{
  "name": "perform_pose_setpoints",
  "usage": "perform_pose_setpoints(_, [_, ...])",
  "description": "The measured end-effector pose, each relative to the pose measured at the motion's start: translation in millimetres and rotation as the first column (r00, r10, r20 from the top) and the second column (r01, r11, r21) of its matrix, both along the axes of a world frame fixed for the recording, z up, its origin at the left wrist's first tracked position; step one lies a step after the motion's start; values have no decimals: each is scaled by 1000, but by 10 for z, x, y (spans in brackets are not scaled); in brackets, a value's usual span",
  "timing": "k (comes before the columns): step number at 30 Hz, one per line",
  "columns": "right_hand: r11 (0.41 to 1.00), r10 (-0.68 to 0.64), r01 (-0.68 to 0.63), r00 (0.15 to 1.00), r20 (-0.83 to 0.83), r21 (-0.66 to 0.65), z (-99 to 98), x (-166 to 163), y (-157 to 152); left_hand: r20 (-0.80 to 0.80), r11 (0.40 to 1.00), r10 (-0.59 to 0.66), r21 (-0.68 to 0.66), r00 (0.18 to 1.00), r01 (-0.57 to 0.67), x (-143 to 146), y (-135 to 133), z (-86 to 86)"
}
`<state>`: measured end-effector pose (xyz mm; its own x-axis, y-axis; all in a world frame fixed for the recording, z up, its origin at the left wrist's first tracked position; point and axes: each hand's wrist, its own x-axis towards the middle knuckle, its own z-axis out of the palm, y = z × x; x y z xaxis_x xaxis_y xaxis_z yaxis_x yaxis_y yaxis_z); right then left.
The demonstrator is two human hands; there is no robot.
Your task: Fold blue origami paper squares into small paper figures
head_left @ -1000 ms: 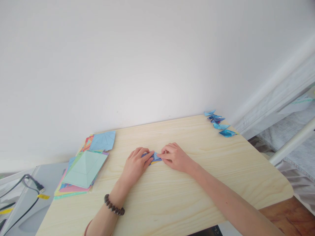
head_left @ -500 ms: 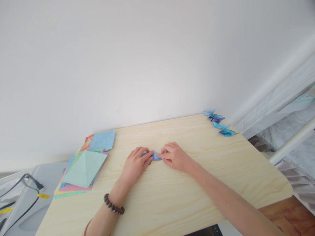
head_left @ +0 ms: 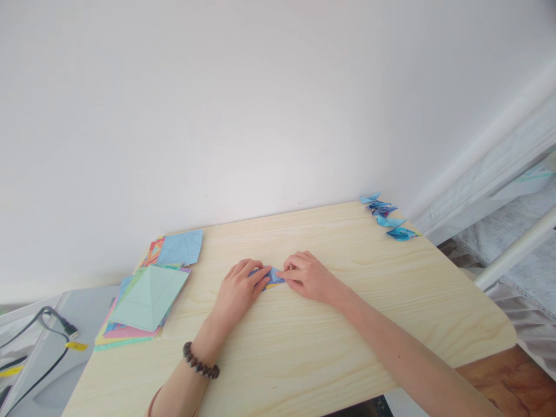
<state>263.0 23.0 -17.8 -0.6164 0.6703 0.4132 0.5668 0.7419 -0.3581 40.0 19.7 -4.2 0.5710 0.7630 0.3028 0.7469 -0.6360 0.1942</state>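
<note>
A small folded piece of blue origami paper (head_left: 273, 277), with a yellow strip along its near edge, lies flat at the middle of the wooden table (head_left: 304, 359). My left hand (head_left: 241, 286) presses on its left part with thumb and forefinger, covering that end. On the right end, my right hand (head_left: 306, 276) holds the paper with its forefinger laid across it and the other fingers curled. Both hands rest on the table, and a beaded bracelet (head_left: 200, 362) circles the left wrist.
At the left stands a stack of coloured paper sheets (head_left: 150, 298), with a blue creased sheet (head_left: 182, 248) behind it. Several folded blue paper figures (head_left: 391, 220) line the far right corner. A white wall (head_left: 278, 116) rises behind the table; a black cable (head_left: 56, 318) lies off its left side.
Almost nothing differs. Both hands stay on the folded paper, with at most a very slight shift of the fingers.
</note>
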Motion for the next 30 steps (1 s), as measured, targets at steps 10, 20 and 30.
perform_pose_setpoints(10, [1000, -17, 17, 1000, 12, 6, 14, -7, 0, -21, 1000, 3, 0, 1000, -3, -6, -8, -6])
perform_pose_setpoints(20, [999, -32, 33, 999, 6, -43, 62, 4, 3, -50, 1000, 13, 14, 999, -13, 12, -24, 21])
perform_pose_setpoints(30, [997, -61, 62, 998, 24, -46, 70, 6, -17, -130, 999, 37, 22, 991, -34, 18, -28, 22])
